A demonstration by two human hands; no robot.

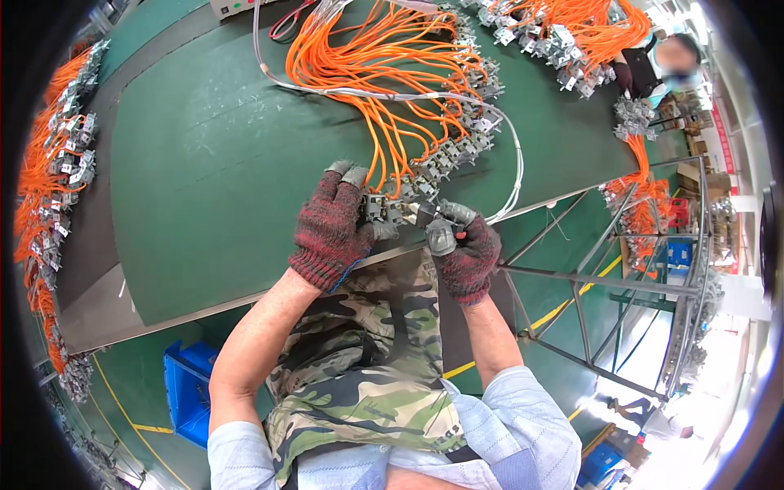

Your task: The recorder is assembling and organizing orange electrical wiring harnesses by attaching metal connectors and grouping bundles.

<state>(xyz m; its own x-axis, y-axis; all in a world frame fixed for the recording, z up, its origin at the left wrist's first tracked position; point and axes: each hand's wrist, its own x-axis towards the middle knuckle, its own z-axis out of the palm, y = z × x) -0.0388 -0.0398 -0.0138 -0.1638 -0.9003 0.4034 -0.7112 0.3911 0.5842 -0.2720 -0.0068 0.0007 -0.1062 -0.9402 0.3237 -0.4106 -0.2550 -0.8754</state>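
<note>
My left hand (331, 229), in a dark red and grey knitted glove with grey fingertips, is closed around a small silver metal connector (377, 206) near the table's front edge. Orange cables run up from this connector and from the row of similar metal connectors (457, 151) beside it. My right hand (467, 253), gloved alike, pinches a short black plug-like piece (425, 214) against the end of the row. A white cable (520, 155) loops down behind that hand; where it ends is hidden.
The green-topped table (204, 147) carries more bundles of orange cables (572, 33). A grey box (233, 6) stands at the far edge. Left lies another cable pile (61, 180); below is a blue bin (192, 392). Right are a metal frame (604, 282) and another person (653, 69).
</note>
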